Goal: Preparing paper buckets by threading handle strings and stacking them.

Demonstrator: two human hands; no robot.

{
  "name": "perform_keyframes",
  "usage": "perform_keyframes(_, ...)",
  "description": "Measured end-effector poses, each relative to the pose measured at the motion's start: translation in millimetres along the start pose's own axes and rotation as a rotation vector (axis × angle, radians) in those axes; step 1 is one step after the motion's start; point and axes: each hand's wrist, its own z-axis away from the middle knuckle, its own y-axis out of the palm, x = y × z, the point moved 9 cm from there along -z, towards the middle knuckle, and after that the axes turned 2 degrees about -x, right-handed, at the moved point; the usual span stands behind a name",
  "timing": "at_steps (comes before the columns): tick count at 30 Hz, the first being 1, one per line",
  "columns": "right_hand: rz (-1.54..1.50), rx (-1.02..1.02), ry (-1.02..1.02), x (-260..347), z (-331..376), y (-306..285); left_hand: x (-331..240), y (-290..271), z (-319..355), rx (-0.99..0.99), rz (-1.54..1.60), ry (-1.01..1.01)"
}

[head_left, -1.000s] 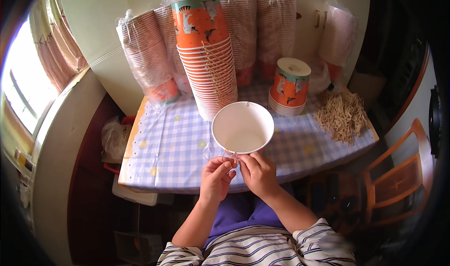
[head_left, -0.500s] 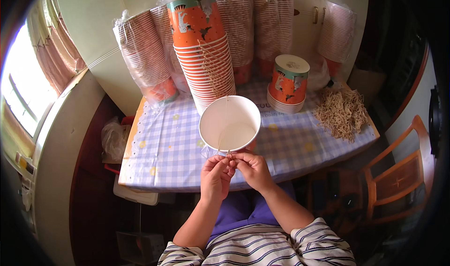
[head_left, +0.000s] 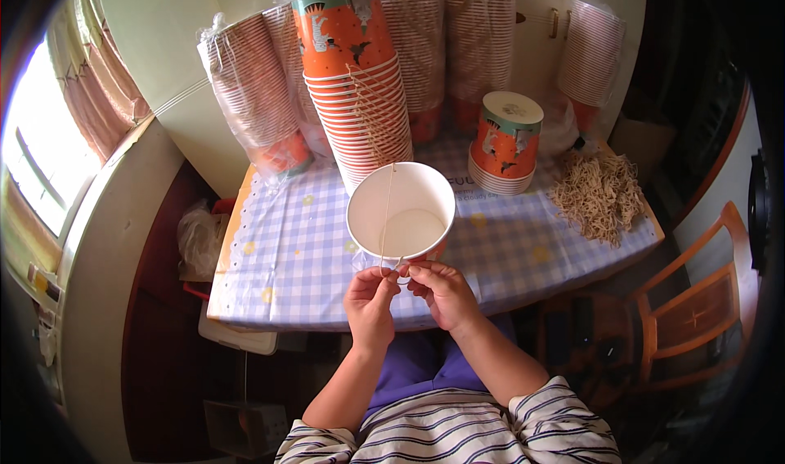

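Note:
A white-lined paper bucket (head_left: 419, 188) with an orange outside stands at the table's near edge, its mouth tilted toward me. A thin tan string (head_left: 388, 210) runs across the mouth from the far rim to the near one. At the near rim my left hand (head_left: 370, 299) pinches the string between thumb and fingers. Close beside it, my right hand (head_left: 446, 292) is closed in a pinch on the string's end at the rim. The fingertips cover most of the spot where string and rim meet.
Behind the bucket rises a tall stack of orange buckets (head_left: 360, 112) with strings hanging on its side. Plastic-wrapped stacks (head_left: 249, 96) line the back. Right of centre sits a short upside-down stack (head_left: 509, 141), then a heap of tan strings (head_left: 599, 198). A wooden chair (head_left: 695, 300) stands at right.
My hands have drawn slightly apart at the rim, and the string across the mouth now looks straighter. The bucket has barely shifted.

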Motion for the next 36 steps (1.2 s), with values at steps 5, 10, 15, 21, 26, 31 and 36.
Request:
perform_keyframes(5, 0.003, 0.014, -0.009, -2.5, 1.5, -1.0, -4.2, 4.6, 2.7, 0.113, -0.167, 0.131)
perform_keyframes(10, 0.011, 0.011, -0.001, -14.7, 2.8, -8.8, 4.7, 0.9, 7.4, 0.175, -0.164, 0.124)
perform_keyframes(15, 0.013, 0.03, -0.02, -12.8, 1.7, -8.6, 21.5, -8.5, 3.9, 0.077, 0.013, -0.105)
perform_keyframes(21, 0.015, 0.039, -0.056, -3.9, 0.5, -1.2, 34.3, -10.7, 0.1, 0.028, 0.143, -0.23)
perform_keyframes(26, 0.109, 0.01, -0.14, 4.1, -3.2, -6.8, 30.7, -11.0, -4.6, 0.01, 0.093, -0.201)
perform_keyframes(31, 0.117, -0.028, -0.084, -0.5, -5.3, -10.2, 0.3, -11.7, -4.6, -0.032, -0.181, 0.124)
perform_keyframes(36, 0.144, -0.005, -0.022, -11.6, -7.6, -16.6, -54.4, 31.3, 37.6, 0.085, -0.93, 0.962)
